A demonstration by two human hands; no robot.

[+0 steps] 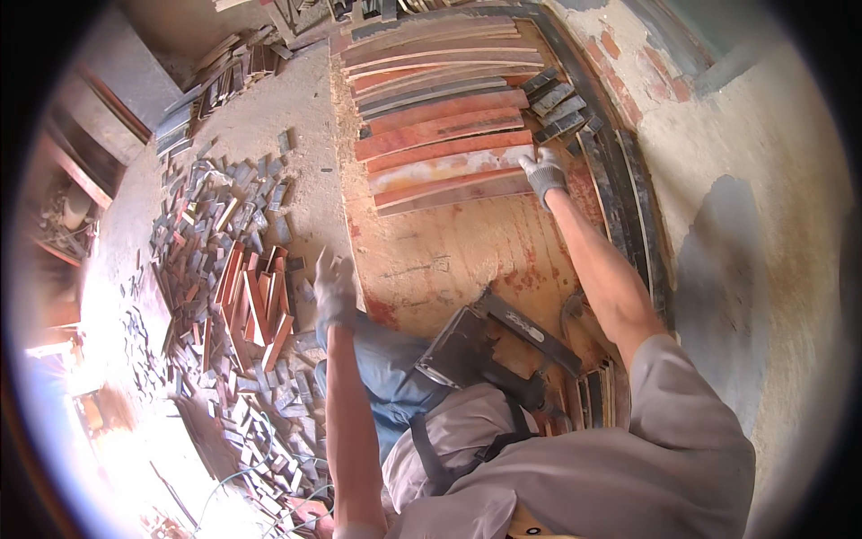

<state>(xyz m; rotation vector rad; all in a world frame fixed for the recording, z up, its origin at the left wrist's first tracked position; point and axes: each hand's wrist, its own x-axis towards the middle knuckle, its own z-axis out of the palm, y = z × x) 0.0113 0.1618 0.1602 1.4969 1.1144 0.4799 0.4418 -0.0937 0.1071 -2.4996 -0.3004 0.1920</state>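
Observation:
My right hand (542,172), in a grey knit glove, is at the right end of a white-and-orange wood strip (449,167). Its thumb and fingers are apart and seem to touch that end. This strip lies in a row of long reddish and grey wood strips (440,112) across a plywood board (422,260). My left hand (335,289), also gloved, is held open with fingers spread by the board's left edge, above my knee. Beside my lap a black nail gun (503,350) rests at the near end of the board.
Short wood blocks (561,108) are piled by the strips' right ends. Many small offcuts (269,404) cover the floor at left, with a heap of reddish pieces (256,301) among them. Dark beams (628,198) run along the plastered wall (718,153) at right.

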